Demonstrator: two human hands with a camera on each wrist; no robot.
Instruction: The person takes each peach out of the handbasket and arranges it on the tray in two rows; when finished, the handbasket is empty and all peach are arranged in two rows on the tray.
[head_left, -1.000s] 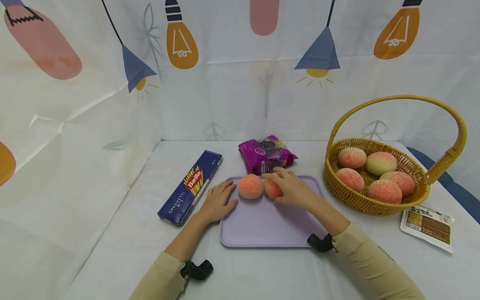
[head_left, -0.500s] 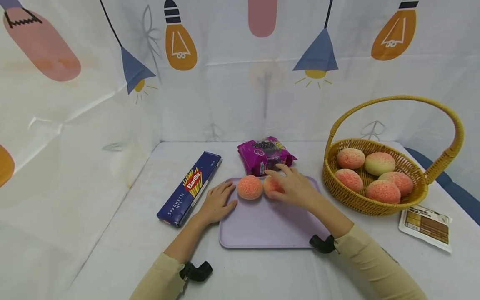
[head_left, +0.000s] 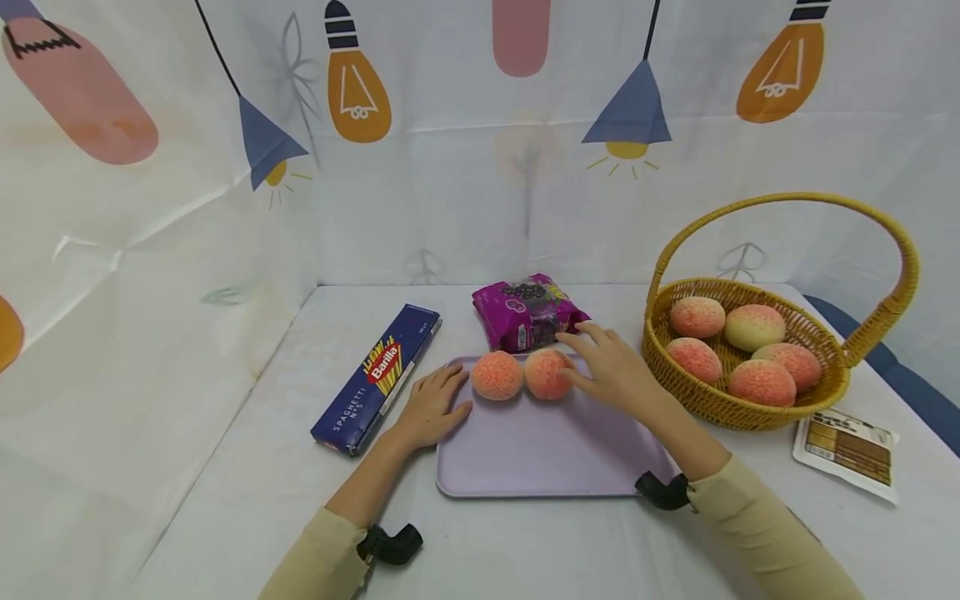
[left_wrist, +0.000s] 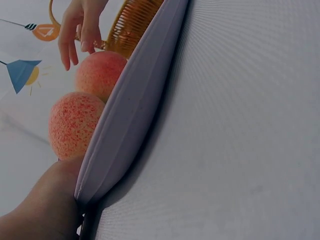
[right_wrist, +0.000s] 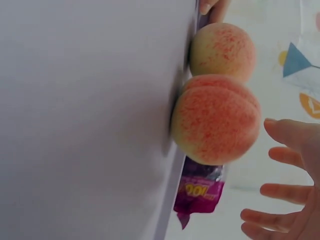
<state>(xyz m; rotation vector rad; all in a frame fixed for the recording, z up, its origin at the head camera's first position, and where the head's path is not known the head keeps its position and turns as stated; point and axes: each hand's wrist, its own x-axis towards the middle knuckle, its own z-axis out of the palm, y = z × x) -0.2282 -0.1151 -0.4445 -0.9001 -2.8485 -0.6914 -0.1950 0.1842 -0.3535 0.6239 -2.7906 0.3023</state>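
Observation:
Two pink-orange peaches sit side by side on the lilac tray (head_left: 547,454), near its far left corner in the head view. My left hand (head_left: 432,407) rests on the tray's left edge, fingers extended near the left peach (head_left: 497,376). Beside the right peach (head_left: 546,374), my right hand (head_left: 613,371) has its fingers spread and holds nothing. In the right wrist view a gap shows between the fingertips and the nearer peach (right_wrist: 217,120). The left wrist view shows both peaches beyond the tray rim (left_wrist: 127,120), with part of my left hand (left_wrist: 50,200) against it.
A wicker basket (head_left: 682,398) with a tall handle holds several peaches at the right. Next to it lies a flat brown-and-white packet (head_left: 847,454). Behind the tray is a purple grape-print bag (head_left: 527,312); a blue spaghetti box (head_left: 377,379) lies at the left.
My right hand has let go of the right peach and moved a little to the right, its fingers spreading. The left hand and both tray peaches stay in place.

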